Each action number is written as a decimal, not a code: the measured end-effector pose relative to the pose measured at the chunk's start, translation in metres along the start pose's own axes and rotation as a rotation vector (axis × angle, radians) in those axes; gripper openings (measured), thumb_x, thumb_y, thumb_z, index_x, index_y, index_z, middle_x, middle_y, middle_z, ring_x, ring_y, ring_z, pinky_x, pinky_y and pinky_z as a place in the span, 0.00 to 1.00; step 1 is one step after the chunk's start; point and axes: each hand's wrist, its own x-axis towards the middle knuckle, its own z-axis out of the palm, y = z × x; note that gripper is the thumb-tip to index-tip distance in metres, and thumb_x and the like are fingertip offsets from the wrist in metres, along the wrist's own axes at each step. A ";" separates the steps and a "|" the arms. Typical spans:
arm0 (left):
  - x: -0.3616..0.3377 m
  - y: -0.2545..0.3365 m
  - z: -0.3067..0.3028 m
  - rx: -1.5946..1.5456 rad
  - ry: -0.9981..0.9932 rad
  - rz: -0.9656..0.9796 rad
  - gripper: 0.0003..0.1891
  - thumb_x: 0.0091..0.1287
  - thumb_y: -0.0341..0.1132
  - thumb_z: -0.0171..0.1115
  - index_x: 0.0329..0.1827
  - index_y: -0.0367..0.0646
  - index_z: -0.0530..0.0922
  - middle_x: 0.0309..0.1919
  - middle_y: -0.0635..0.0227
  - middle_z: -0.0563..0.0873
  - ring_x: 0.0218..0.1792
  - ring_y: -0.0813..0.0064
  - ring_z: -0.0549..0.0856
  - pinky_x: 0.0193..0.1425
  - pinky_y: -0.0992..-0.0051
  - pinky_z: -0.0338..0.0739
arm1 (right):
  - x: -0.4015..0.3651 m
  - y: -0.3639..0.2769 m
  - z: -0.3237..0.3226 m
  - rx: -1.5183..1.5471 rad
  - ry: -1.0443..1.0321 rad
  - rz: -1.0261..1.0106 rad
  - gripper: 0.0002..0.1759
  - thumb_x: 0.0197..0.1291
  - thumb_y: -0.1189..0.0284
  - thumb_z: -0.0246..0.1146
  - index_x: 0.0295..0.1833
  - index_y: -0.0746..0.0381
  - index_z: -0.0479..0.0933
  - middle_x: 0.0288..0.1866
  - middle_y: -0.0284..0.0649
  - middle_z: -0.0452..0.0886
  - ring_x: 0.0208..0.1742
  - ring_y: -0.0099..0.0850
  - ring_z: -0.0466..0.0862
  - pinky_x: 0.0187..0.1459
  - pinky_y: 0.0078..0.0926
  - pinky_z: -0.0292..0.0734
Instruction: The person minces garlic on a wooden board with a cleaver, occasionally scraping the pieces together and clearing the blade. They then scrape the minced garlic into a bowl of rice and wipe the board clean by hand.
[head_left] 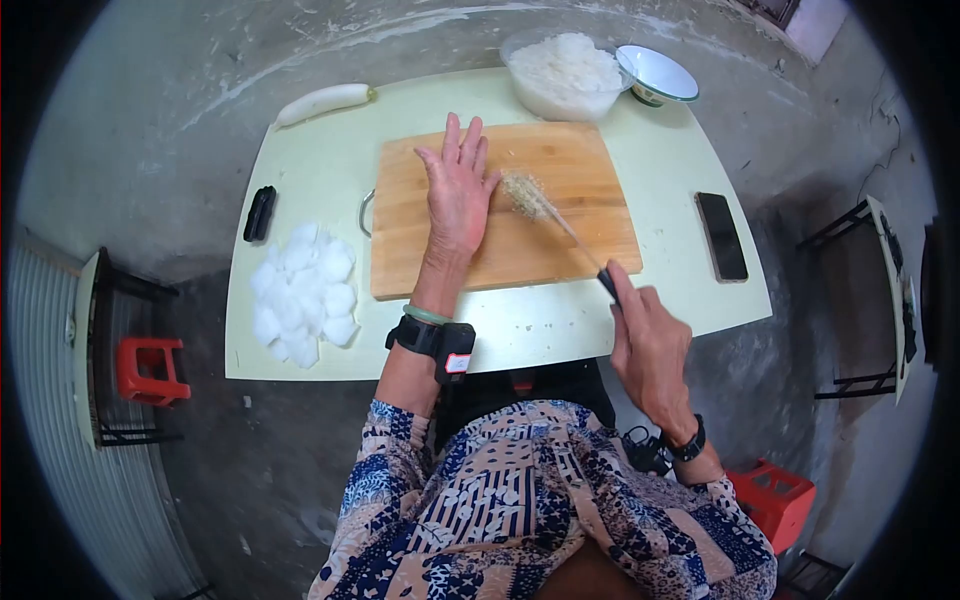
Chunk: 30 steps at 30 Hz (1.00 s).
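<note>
My right hand [650,345] is wrapped round the black handle of a knife [572,235], whose blade points up and left over the wooden cutting board [420,255]. Finely chopped bits [523,193] lie at the blade's far end. My left hand [460,195] is over the left part of the board, fingers spread and pointing away from me, with nothing held. Its little-finger side is close to the chopped bits. Whether that hand touches the board is unclear.
Left of the board lie white slices [305,295] and a black object [260,214]. A white radish [325,103] rests behind. At the back right are a bowl of white shreds [567,75] and another bowl [657,74]. A phone [721,237] lies right.
</note>
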 end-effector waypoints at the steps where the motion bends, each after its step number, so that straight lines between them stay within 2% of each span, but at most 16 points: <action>1: 0.000 -0.001 0.002 0.009 -0.006 0.002 0.48 0.73 0.77 0.23 0.88 0.55 0.47 0.86 0.58 0.53 0.86 0.56 0.48 0.84 0.40 0.37 | -0.006 -0.004 -0.003 0.001 0.004 0.010 0.35 0.58 0.84 0.65 0.74 0.61 0.73 0.33 0.43 0.78 0.29 0.38 0.83 0.29 0.37 0.77; 4: -0.005 -0.010 0.011 0.060 -0.018 -0.002 0.49 0.73 0.77 0.24 0.89 0.55 0.46 0.86 0.60 0.52 0.86 0.57 0.47 0.84 0.41 0.37 | -0.019 -0.017 -0.005 -0.031 -0.029 -0.092 0.41 0.49 0.86 0.64 0.75 0.61 0.73 0.36 0.41 0.74 0.30 0.34 0.80 0.28 0.34 0.75; 6: -0.009 -0.016 0.020 0.108 -0.034 -0.005 0.49 0.74 0.77 0.25 0.89 0.53 0.45 0.87 0.60 0.52 0.86 0.58 0.47 0.85 0.45 0.39 | -0.017 -0.017 0.000 -0.040 0.003 -0.068 0.41 0.50 0.86 0.64 0.75 0.61 0.73 0.35 0.40 0.72 0.30 0.34 0.79 0.28 0.35 0.75; 8: -0.012 -0.019 0.031 0.163 -0.002 0.088 0.49 0.76 0.75 0.28 0.88 0.47 0.44 0.87 0.61 0.51 0.86 0.60 0.48 0.86 0.54 0.43 | -0.012 -0.015 0.008 -0.068 0.051 -0.053 0.40 0.51 0.85 0.63 0.74 0.62 0.73 0.34 0.40 0.72 0.28 0.35 0.78 0.27 0.35 0.74; 12: -0.036 -0.017 0.050 0.149 0.019 0.054 0.48 0.78 0.72 0.30 0.88 0.42 0.41 0.87 0.60 0.49 0.86 0.61 0.48 0.86 0.61 0.45 | 0.001 -0.007 0.019 -0.066 0.111 -0.017 0.39 0.51 0.85 0.63 0.74 0.62 0.73 0.35 0.41 0.72 0.29 0.35 0.80 0.27 0.36 0.75; 14: -0.046 -0.016 0.044 0.098 -0.084 -0.012 0.45 0.80 0.69 0.33 0.86 0.38 0.51 0.85 0.55 0.55 0.84 0.59 0.58 0.85 0.61 0.53 | 0.006 0.001 0.024 -0.055 0.153 0.021 0.38 0.52 0.85 0.64 0.73 0.61 0.74 0.35 0.41 0.73 0.29 0.36 0.81 0.28 0.37 0.76; 15: -0.051 -0.013 0.037 0.106 -0.088 -0.015 0.45 0.80 0.69 0.33 0.86 0.38 0.51 0.85 0.55 0.55 0.84 0.59 0.58 0.85 0.61 0.53 | 0.008 0.005 0.024 -0.051 0.157 0.027 0.38 0.52 0.85 0.64 0.73 0.61 0.74 0.35 0.41 0.73 0.29 0.36 0.81 0.28 0.37 0.76; 17: -0.055 -0.011 0.019 0.296 -0.277 0.014 0.38 0.83 0.61 0.42 0.81 0.35 0.64 0.79 0.53 0.67 0.77 0.59 0.71 0.80 0.61 0.65 | 0.011 0.012 0.024 -0.011 0.171 0.070 0.36 0.54 0.84 0.65 0.73 0.59 0.75 0.35 0.41 0.73 0.31 0.37 0.83 0.29 0.37 0.78; 19: -0.055 -0.021 0.010 0.420 -0.185 0.066 0.34 0.84 0.56 0.46 0.77 0.35 0.68 0.75 0.54 0.72 0.73 0.60 0.75 0.77 0.61 0.68 | 0.017 0.017 0.027 0.028 0.147 0.118 0.33 0.59 0.84 0.64 0.72 0.58 0.75 0.37 0.43 0.77 0.31 0.39 0.84 0.30 0.36 0.78; 21: -0.056 -0.024 0.013 0.540 -0.089 0.118 0.30 0.84 0.51 0.49 0.74 0.34 0.72 0.71 0.56 0.76 0.69 0.61 0.79 0.74 0.62 0.72 | 0.028 0.029 0.039 0.447 0.260 0.173 0.30 0.64 0.84 0.61 0.73 0.60 0.74 0.34 0.43 0.80 0.29 0.34 0.83 0.29 0.32 0.77; 22: -0.057 -0.023 0.020 0.572 -0.019 0.154 0.29 0.84 0.49 0.51 0.76 0.34 0.70 0.71 0.56 0.76 0.68 0.63 0.78 0.74 0.62 0.71 | 0.030 0.031 0.037 0.448 0.261 0.170 0.30 0.64 0.84 0.61 0.73 0.60 0.74 0.34 0.43 0.80 0.29 0.34 0.83 0.29 0.32 0.77; 24: -0.052 -0.019 0.025 0.598 0.056 0.212 0.28 0.83 0.46 0.54 0.77 0.34 0.69 0.70 0.57 0.76 0.68 0.64 0.78 0.74 0.62 0.71 | 0.039 0.036 0.030 0.693 0.087 0.400 0.26 0.70 0.81 0.58 0.73 0.63 0.74 0.29 0.40 0.81 0.25 0.23 0.78 0.25 0.25 0.73; 25: -0.050 -0.016 0.025 0.565 0.105 0.185 0.30 0.83 0.49 0.52 0.77 0.34 0.68 0.72 0.56 0.75 0.69 0.64 0.77 0.74 0.63 0.70 | 0.042 0.038 0.027 0.692 0.084 0.388 0.26 0.70 0.81 0.58 0.73 0.63 0.74 0.29 0.40 0.81 0.25 0.23 0.78 0.25 0.25 0.73; 27: -0.044 -0.008 0.022 0.523 0.168 0.165 0.32 0.83 0.52 0.51 0.78 0.33 0.67 0.73 0.55 0.74 0.69 0.65 0.76 0.74 0.64 0.70 | 0.043 0.045 0.021 1.211 -0.051 0.588 0.26 0.71 0.77 0.59 0.74 0.65 0.73 0.27 0.35 0.79 0.22 0.16 0.73 0.21 0.18 0.66; 28: -0.037 -0.003 0.020 0.381 0.149 0.088 0.35 0.83 0.56 0.47 0.78 0.33 0.66 0.72 0.54 0.74 0.70 0.63 0.75 0.74 0.62 0.68 | 0.042 0.047 0.025 1.285 -0.058 0.609 0.27 0.70 0.73 0.63 0.73 0.67 0.73 0.28 0.36 0.81 0.18 0.16 0.70 0.19 0.15 0.61; 30: -0.025 0.009 0.019 0.230 0.142 0.021 0.38 0.83 0.60 0.43 0.79 0.32 0.65 0.72 0.54 0.73 0.71 0.61 0.74 0.75 0.60 0.67 | 0.038 0.051 0.025 1.369 -0.118 0.604 0.28 0.71 0.71 0.63 0.74 0.67 0.72 0.28 0.36 0.81 0.18 0.16 0.70 0.18 0.15 0.60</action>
